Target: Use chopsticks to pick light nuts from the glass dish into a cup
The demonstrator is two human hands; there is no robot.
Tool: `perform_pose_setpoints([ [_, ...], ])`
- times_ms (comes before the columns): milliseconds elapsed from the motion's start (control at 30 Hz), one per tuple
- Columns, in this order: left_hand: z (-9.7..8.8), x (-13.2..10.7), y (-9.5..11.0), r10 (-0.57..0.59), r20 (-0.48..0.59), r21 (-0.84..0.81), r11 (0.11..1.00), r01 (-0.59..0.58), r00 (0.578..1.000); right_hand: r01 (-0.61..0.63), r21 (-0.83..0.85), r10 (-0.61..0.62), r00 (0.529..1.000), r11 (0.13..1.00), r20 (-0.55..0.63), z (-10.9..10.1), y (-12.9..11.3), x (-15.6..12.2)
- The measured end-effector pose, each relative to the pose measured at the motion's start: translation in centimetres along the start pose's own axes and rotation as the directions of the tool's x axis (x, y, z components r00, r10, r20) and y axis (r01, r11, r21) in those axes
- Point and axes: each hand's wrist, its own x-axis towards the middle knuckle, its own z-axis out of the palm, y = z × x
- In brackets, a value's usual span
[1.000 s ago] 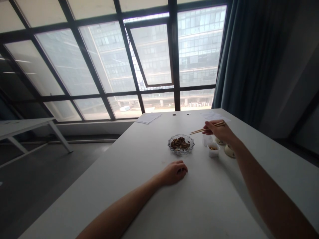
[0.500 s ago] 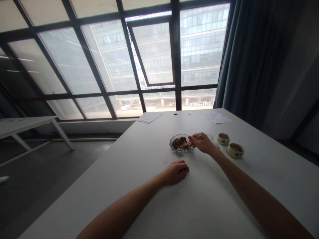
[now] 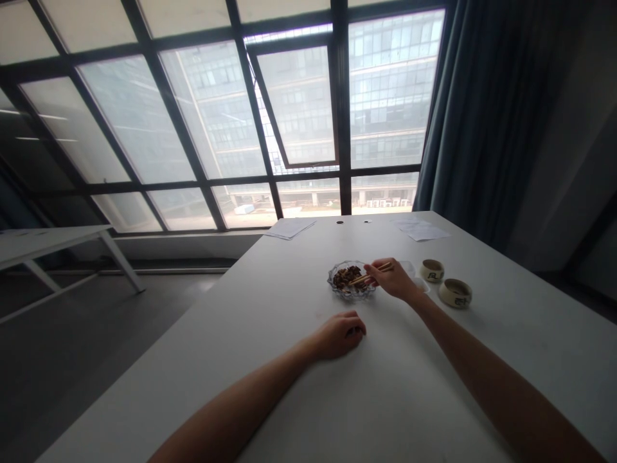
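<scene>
Grip: right hand (image 3: 393,280) pinching wooden chopsticks (image 3: 378,271), tips over the brown food (image 3: 346,278); I can't tell if they've closed on a piece. Left hand (image 3: 341,335) lies curled on the table (image 3: 409,399), nothing showing in it.
Dish: cut-glass dish (image 3: 362,292) sits mid-table, toward the far right corner, just left of the right hand.
Beside it: white plastic cup (image 3: 421,285), partly behind the right hand; two lettered ceramic bowls (image 3: 432,271) (image 3: 455,293) nearer the right edge.
Far edge: loose papers (image 3: 289,228) (image 3: 424,233).
Risk: a slack pinch could drop a piece on the table; the dish's low glass rim stops little.
Change: right hand and chopsticks stand as half a second back, over the dish.
</scene>
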Motion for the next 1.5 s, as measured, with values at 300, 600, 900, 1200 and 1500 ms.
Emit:
perform_pose_setpoints([
  [300, 0.0, 0.0, -0.2, -0.015, 0.015, 0.005, 1.000, 0.015, 1.000, 0.016, -0.013, -0.016, 1.000, 1.000, 0.013, -0.7, -0.4, 0.2],
  [600, -0.1, 0.0, -0.1, -0.001, 0.010, 0.014, 1.000, 0.001, 1.000, -0.038, 0.019, 0.037, 0.998, 0.999, 0.041, -0.2, 0.2, 0.2],
  [900, 0.0, 0.1, -0.1, 0.007, 0.003, 0.011, 1.000, -0.007, 1.000, -0.040, 0.049, 0.039, 0.999, 0.998, 0.008, 0.2, 0.1, 0.2],
  [1200, 0.0, -0.5, -0.3, -0.002, 0.006, 0.007, 1.000, 0.002, 1.000, -0.031, 0.052, 0.035, 0.997, 0.998, -0.065, -0.6, -1.2, 0.0],
  [1500, -0.1, 0.0, 0.0, 0.003, 0.001, 0.012, 1.000, -0.003, 1.000, -0.026, 0.099, 0.032, 0.998, 0.995, -0.054, 1.2, -0.4, -0.2],
])
